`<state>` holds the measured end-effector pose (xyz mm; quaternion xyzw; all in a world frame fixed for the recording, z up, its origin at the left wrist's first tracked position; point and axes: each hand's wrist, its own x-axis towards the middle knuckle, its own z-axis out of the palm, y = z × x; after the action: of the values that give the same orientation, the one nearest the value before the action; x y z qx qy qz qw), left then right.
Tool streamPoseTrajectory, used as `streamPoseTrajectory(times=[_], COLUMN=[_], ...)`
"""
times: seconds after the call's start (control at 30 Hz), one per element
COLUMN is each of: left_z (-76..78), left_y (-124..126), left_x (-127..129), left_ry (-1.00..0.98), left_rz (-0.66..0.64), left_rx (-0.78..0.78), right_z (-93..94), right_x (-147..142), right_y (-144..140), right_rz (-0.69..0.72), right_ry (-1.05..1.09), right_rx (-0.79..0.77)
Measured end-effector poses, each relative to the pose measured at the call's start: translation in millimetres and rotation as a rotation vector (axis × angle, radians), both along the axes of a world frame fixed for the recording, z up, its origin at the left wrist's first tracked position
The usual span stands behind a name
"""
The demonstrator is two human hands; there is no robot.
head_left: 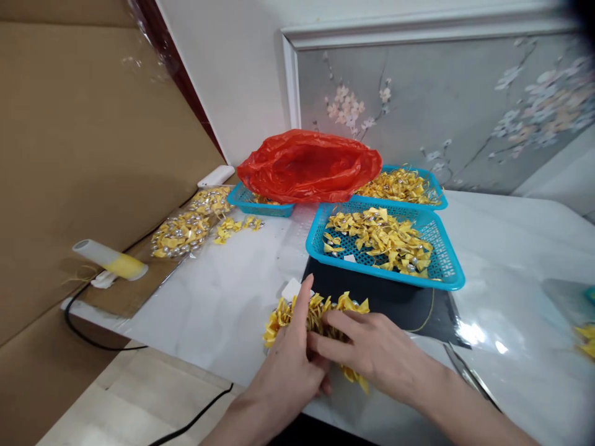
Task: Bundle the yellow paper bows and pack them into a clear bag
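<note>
A thick bunch of yellow ribbon bows with silvery beads (pixel 279 316) is between my hands at the front of the white table. My left hand (pixel 292 362) curls around its near side, with the thumb pointing up and the other fingers partly hidden. From the right, my right hand (pixel 372 347) presses bent fingers into the middle of the bunch, over the thin gold cords. Its fingertips are partly lost among the ribbons. A white card (pixel 292 289) shows just behind the bunch.
Beyond my hands stands a blue basket (pixel 453 272) of bows on a black mat (pixel 372 291). Behind it are another blue basket (pixel 439 192) and a red plastic bag (pixel 260 167). Bagged bows (pixel 181 232) and a tube (pixel 111 260) lie left; scissors (pixel 471 375) lie near my right forearm.
</note>
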<state>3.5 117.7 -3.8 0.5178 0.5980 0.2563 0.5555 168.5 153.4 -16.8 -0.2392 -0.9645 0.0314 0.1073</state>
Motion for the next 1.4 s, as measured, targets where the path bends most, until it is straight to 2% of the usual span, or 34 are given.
streamPoseTrajectory(times=[0.53, 0.73, 0.83, 0.97, 1.1, 1.4], left_z=[2.4, -1.5, -1.1, 0.4, -0.6, 2.0], left_y=[3.1, -2.2, -1.7, 1.7, 3.2, 3.7], left_x=[1.9, 5.9, 5.8, 2.9, 0.0, -0.6], left_ry=[0.027, -0.034, -0.021, 0.059, 0.048, 0.015], left_rz=[-0.017, 0.038, 0.040, -0.022, -0.059, -0.022], left_rx=[-0.021, 0.021, 0.005, 0.015, 0.049, 0.011], right_z=[-1.1, -2.1, -4.3, -9.3, -9.0, -4.3], right_x=[-2.3, -0.2, 0.1, -0.5, -1.1, 1.4], right_y=[0.7, 0.8, 1.8, 3.3, 4.4, 3.5], right_rz=[-0.025, -0.048, -0.007, 0.079, 0.093, 0.093], right_ry=[-0.012, 0.022, 0.034, 0.034, 0.028, 0.056], right_rx=[0.006, 0.013, 0.017, -0.001, -0.007, -0.053])
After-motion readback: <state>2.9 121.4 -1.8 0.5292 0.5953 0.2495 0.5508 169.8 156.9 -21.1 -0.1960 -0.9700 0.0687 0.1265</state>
